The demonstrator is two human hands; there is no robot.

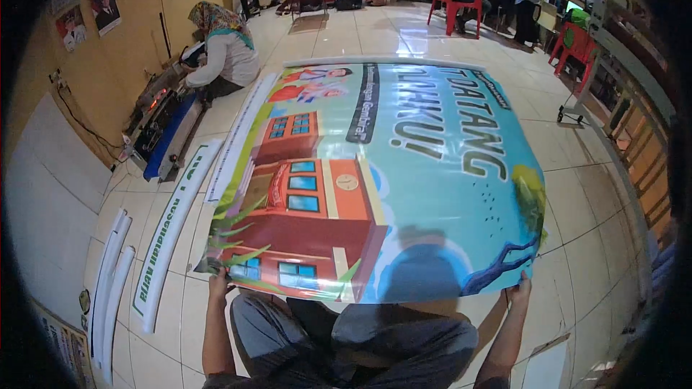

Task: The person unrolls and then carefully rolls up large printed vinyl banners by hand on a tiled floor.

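A large printed banner [432, 194] lies spread across the tiled floor, with a school building and lettering on light blue. My left hand [219, 282] grips its near left corner, fingers closed round the edge. At the near right corner my right hand [520, 289] is closed on the same edge. The near edge hangs over my crossed legs. Toward the far end, the banner meets a pale roll or rolled edge [382, 63].
Left of the banner lie a white strip with green lettering [169, 245] and several white rolls [112, 288]. A person [229, 57] crouches by a blue-edged machine [173, 137]. Red chairs [455, 0] and other people are farther back. A metal stand [577, 94] is at right.
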